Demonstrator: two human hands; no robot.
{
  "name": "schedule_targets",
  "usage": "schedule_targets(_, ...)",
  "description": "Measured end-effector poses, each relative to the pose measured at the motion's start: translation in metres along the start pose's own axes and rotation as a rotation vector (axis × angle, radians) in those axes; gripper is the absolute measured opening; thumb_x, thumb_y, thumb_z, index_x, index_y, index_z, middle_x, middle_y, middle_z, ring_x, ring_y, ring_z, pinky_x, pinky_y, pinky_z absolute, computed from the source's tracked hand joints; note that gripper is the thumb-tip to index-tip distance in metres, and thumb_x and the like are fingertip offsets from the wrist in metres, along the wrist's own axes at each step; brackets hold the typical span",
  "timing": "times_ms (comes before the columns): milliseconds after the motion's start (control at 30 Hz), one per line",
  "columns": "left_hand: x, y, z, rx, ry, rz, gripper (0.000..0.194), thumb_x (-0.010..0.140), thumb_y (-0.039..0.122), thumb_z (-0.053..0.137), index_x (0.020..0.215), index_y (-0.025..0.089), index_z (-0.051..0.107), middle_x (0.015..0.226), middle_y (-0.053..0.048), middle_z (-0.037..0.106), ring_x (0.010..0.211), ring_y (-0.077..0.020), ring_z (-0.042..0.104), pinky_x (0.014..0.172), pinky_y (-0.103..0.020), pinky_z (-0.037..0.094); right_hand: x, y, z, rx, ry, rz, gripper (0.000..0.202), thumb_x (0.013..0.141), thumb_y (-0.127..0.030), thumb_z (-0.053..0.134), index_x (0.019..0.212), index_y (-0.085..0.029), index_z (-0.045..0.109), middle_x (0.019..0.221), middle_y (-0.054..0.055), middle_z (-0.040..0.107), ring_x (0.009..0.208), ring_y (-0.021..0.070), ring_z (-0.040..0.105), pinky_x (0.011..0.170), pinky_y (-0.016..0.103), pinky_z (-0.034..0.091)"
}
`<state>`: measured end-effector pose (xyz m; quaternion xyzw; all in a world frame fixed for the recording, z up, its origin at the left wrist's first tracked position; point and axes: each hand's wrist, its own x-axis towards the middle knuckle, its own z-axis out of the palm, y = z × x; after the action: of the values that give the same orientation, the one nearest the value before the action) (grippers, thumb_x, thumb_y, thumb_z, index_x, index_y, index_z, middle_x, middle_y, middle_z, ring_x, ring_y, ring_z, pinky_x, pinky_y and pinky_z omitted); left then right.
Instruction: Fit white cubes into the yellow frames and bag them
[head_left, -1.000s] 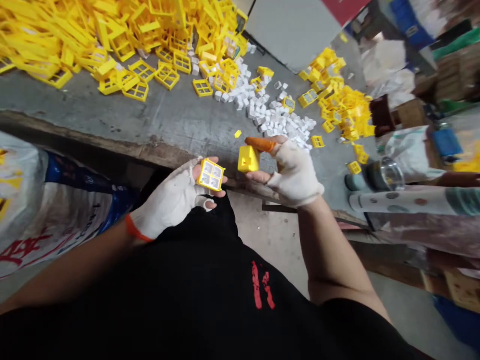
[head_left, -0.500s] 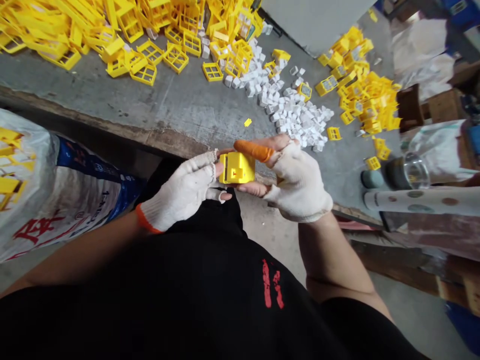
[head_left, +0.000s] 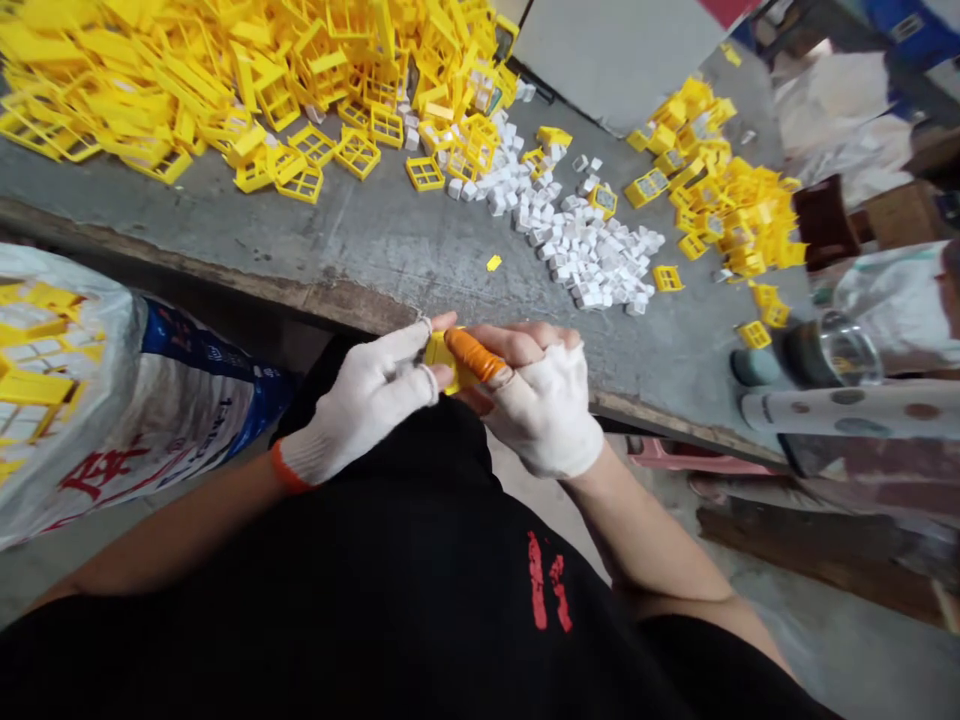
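Note:
A small yellow plastic case [head_left: 438, 350] is gripped between my two hands, in front of my body near the table edge. Most of it is covered by fingers. My left hand [head_left: 375, 385], in a white fingerless glove with an orange cuff, pinches its left side between thumb and fingers. On the right side, my right hand [head_left: 529, 395] is closed round the case, its orange-wrapped thumb pressing over the top. Beyond the hands, a tiny yellow piece [head_left: 493, 262] lies alone on the grey table [head_left: 360, 235].
A large heap of yellow frames [head_left: 247, 70] covers the table's far left. White small blocks [head_left: 592, 250] lie piled in the middle, with yellow cases [head_left: 720, 190] heaped right of them. At left stands a sack [head_left: 187, 400] of yellow parts; a clear jar [head_left: 851, 345] sits at right.
My right hand has moved left and closed further over the yellow case, its thumb now covering much of it. The left fingers have drawn together on the case. The view has shifted slightly.

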<state>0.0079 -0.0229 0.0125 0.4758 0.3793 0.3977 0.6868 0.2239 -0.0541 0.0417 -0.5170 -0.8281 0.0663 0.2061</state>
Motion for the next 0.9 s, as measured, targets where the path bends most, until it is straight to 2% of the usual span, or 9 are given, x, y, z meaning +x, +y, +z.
schedule_targets(100, 0.003, 0.002, -0.003, 0.249, 0.050, 0.083, 0.052, 0.086, 0.025, 0.091, 0.136, 0.017, 0.081, 0.138, -0.013, 0.080, 0.131, -0.0350, 0.073, 0.117, -0.045, 0.059, -0.001, 0.001, 0.017, 0.128, 0.065, 0.075, 0.044, 0.111, -0.052, 0.066, 0.153, -0.041, 0.074, 0.141, 0.011, 0.079, 0.128, 0.0359, 0.071, 0.114, 0.059, 0.055)
schedule_targets(200, 0.004, 0.009, -0.003, 0.359, 0.020, 0.142, 0.040, 0.093, 0.029, 0.084, 0.131, 0.018, 0.078, 0.130, -0.012, 0.079, 0.117, -0.0311, 0.076, 0.109, -0.043, 0.060, 0.003, 0.012, 0.021, 0.489, 0.154, 0.196, 0.066, 0.096, -0.080, 0.077, 0.145, -0.036, 0.078, 0.128, 0.010, 0.079, 0.121, 0.0343, 0.074, 0.111, 0.056, 0.061)
schedule_targets(267, 0.002, 0.016, 0.000, 0.404, 0.009, 0.201, 0.035, 0.094, 0.030, 0.082, 0.127, 0.019, 0.077, 0.126, -0.010, 0.079, 0.113, -0.0291, 0.075, 0.105, -0.042, 0.060, 0.007, 0.018, 0.020, 0.784, 0.165, 0.295, 0.068, 0.087, -0.087, 0.082, 0.130, -0.034, 0.082, 0.114, 0.006, 0.079, 0.109, 0.0308, 0.077, 0.103, 0.051, 0.066)
schedule_targets(433, -0.002, 0.028, 0.006, 0.495, 0.059, 0.305, 0.030, 0.088, 0.024, 0.084, 0.116, 0.022, 0.077, 0.113, -0.006, 0.078, 0.105, -0.0283, 0.073, 0.099, -0.041, 0.059, 0.014, 0.009, 0.023, 1.118, 0.206, 0.409, 0.059, 0.072, -0.076, 0.100, 0.107, -0.030, 0.085, 0.107, 0.004, 0.079, 0.102, 0.0268, 0.078, 0.098, 0.046, 0.069)
schedule_targets(567, 0.004, 0.023, 0.002, 0.429, 0.094, 0.179, 0.029, 0.087, 0.025, 0.087, 0.115, 0.022, 0.078, 0.115, -0.008, 0.079, 0.110, -0.0302, 0.073, 0.107, -0.044, 0.058, 0.013, 0.006, 0.035, 1.312, 0.188, 0.528, 0.062, 0.068, -0.072, 0.104, 0.105, -0.028, 0.082, 0.098, 0.002, 0.081, 0.093, 0.0241, 0.079, 0.091, 0.042, 0.069)
schedule_targets(633, 0.010, 0.020, -0.001, 0.283, 0.009, 0.113, 0.036, 0.090, 0.032, 0.087, 0.123, 0.021, 0.078, 0.126, -0.011, 0.079, 0.121, -0.0330, 0.074, 0.112, -0.046, 0.059, 0.012, 0.008, 0.039, 1.303, 0.148, 0.506, 0.061, 0.072, -0.072, 0.102, 0.107, -0.027, 0.081, 0.098, 0.003, 0.082, 0.094, 0.0239, 0.078, 0.093, 0.042, 0.069)
schedule_targets(733, 0.023, 0.018, 0.003, -0.172, -0.066, -0.002, 0.049, 0.093, 0.046, 0.082, 0.136, 0.023, 0.074, 0.150, -0.012, 0.075, 0.139, -0.0341, 0.071, 0.118, -0.045, 0.059, 0.015, 0.007, 0.040, 1.109, 0.103, 0.317, 0.054, 0.085, -0.073, 0.092, 0.111, -0.027, 0.083, 0.102, 0.004, 0.082, 0.097, 0.0249, 0.078, 0.097, 0.044, 0.067)
schedule_targets(800, 0.029, 0.018, 0.011, -0.396, -0.057, -0.089, 0.051, 0.089, 0.044, 0.080, 0.136, 0.024, 0.073, 0.147, -0.010, 0.076, 0.138, -0.0321, 0.073, 0.117, -0.044, 0.061, 0.021, 0.001, 0.033, 0.946, 0.191, 0.248, 0.045, 0.095, -0.068, 0.083, 0.117, -0.029, 0.084, 0.107, 0.006, 0.083, 0.100, 0.0263, 0.078, 0.098, 0.046, 0.068)
schedule_targets(900, 0.028, 0.021, 0.025, -0.436, -0.074, -0.114, 0.044, 0.087, 0.035, 0.080, 0.130, 0.024, 0.074, 0.135, -0.008, 0.080, 0.137, -0.0303, 0.073, 0.120, -0.043, 0.062, 0.030, -0.017, 0.014, 0.712, 0.439, 0.151, 0.033, 0.104, -0.055, 0.076, 0.128, -0.033, 0.082, 0.117, 0.007, 0.084, 0.109, 0.0297, 0.080, 0.102, 0.052, 0.069)
